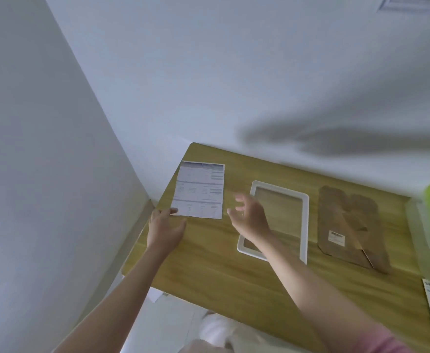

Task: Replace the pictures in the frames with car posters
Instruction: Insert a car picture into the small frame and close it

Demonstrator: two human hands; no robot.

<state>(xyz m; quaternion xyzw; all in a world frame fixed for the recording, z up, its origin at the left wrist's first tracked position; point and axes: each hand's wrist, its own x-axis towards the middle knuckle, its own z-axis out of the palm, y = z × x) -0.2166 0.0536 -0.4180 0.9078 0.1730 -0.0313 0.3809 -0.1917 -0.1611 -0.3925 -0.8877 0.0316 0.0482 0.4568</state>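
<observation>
The printed white paper sheet (pixel 199 191) lay flat at the far left corner of the light wooden table (pixel 224 271), its long axis running away from the person, slightly tilted. The left hand (pixel 165 229) was at the sheet's near left corner — thumb over the edge, apparently pinching it, though blur kept me from being sure of the fingers underneath. The right hand (pixel 248 215) hovered just right of the sheet, fingers loosely spread, holding nothing, apart from the paper.

The white rectangular picture frame (pixel 304 225) lay flat to the right of the sheet, table showing through its opening; its long axis ran roughly parallel to the sheet's. The right forearm crossed over its near left corner. The brown cardboard backing panel (pixel 348 225) lay further right — well apart from both hands.

Judgement: the left hand was nearer the sheet, the right nearer the frame.
</observation>
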